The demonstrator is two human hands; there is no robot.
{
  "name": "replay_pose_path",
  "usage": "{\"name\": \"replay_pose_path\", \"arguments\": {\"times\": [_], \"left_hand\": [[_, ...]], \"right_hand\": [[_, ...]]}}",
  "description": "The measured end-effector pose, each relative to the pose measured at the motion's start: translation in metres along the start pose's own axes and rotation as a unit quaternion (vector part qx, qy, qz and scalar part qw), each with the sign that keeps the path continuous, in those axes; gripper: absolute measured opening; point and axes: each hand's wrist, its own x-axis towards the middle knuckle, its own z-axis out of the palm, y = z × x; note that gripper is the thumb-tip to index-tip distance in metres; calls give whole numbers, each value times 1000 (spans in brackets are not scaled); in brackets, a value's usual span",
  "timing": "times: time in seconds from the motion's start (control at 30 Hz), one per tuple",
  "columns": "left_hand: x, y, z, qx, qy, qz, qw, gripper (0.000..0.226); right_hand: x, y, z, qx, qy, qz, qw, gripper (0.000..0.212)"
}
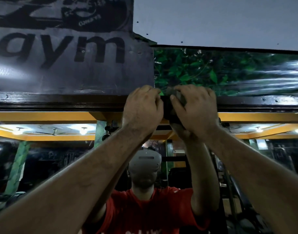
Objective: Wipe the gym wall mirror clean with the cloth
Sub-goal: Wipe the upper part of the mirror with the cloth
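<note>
Your left hand (143, 105) and right hand (193, 108) both curl their fingers (182, 92) around one dark cloth (176, 97), bunched at the frame at 12 o'clock above the one mirror (52, 166). Bunched that tight, it may smear rather than clean.
</note>
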Motion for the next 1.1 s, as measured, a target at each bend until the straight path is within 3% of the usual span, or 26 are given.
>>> {"name": "replay_pose_path", "arguments": {"times": [0.13, 0.4, 0.57, 0.73, 0.83, 0.93, 1.03, 1.1], "left_hand": [[0, 17, 19, -9, 3, 6, 1000, 39], [2, 33, 35, 55, 44, -54, 996, 33], [5, 35, 38, 85, 49, -66, 993, 33], [5, 39, 41, 105, 60, -70, 990, 34], [5, 40, 41, 100, 62, -78, 990, 34], [5, 40, 38, 109, 48, -73, 990, 35], [8, 39, 37, 99, 42, -58, 992, 32], [9, 45, 40, 89, 28, -34, 995, 28]], "right_hand": [[-1, 38, -6, -3, 19, 27, 999, 55], [-4, 39, -2, 7, 38, 23, 999, 53], [-7, 46, -16, 11, 0, 2, 1000, 61], [-2, 51, -22, -20, 13, 114, 993, 62], [-10, 33, -11, -4, 12, 48, 999, 54], [-9, 57, -17, -5, -5, -6, 1000, 55], [-4, 74, -18, -23, 43, 75, 996, 57], [-8, 58, -11, -16, 42, 78, 996, 55]]}}
